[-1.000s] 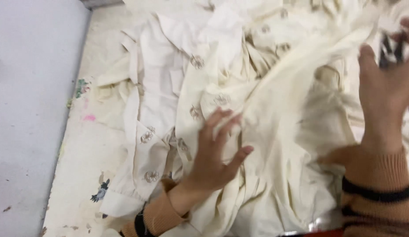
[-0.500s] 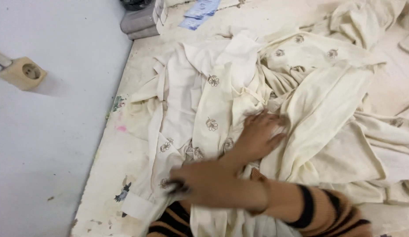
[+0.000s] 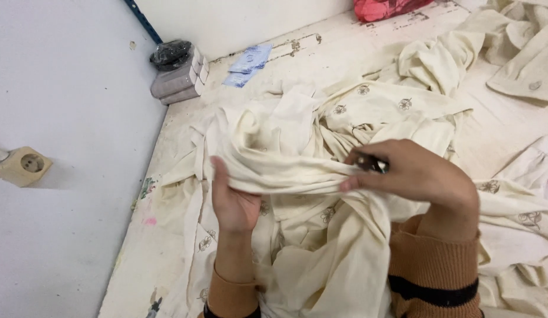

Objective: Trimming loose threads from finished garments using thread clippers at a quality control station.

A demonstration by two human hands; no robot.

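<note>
A cream garment (image 3: 297, 153) with small embroidered flowers lies rumpled over a worn floor. My left hand (image 3: 231, 197) grips a bunched fold of it from below, palm up. My right hand (image 3: 412, 176) pinches the same fold from the right and also holds a small dark metal tool (image 3: 368, 164) between its fingers; what kind of tool I cannot tell. The fold is lifted and stretched taut between both hands. Brown sleeves with black stripes cover my forearms.
A white wall with a beige socket (image 3: 22, 166) runs along the left. Grey folded pieces with a black bundle (image 3: 175, 70) sit in the corner, beside blue paper scraps (image 3: 246, 62). A red bag (image 3: 386, 8) lies at the top. More cream fabric pieces (image 3: 524, 70) lie at the right.
Both hands lay crossed and flat on the cloth before; now they are apart and have picked up a fold, holding it stretched above the floor. The view has tilted up toward the corner.
</note>
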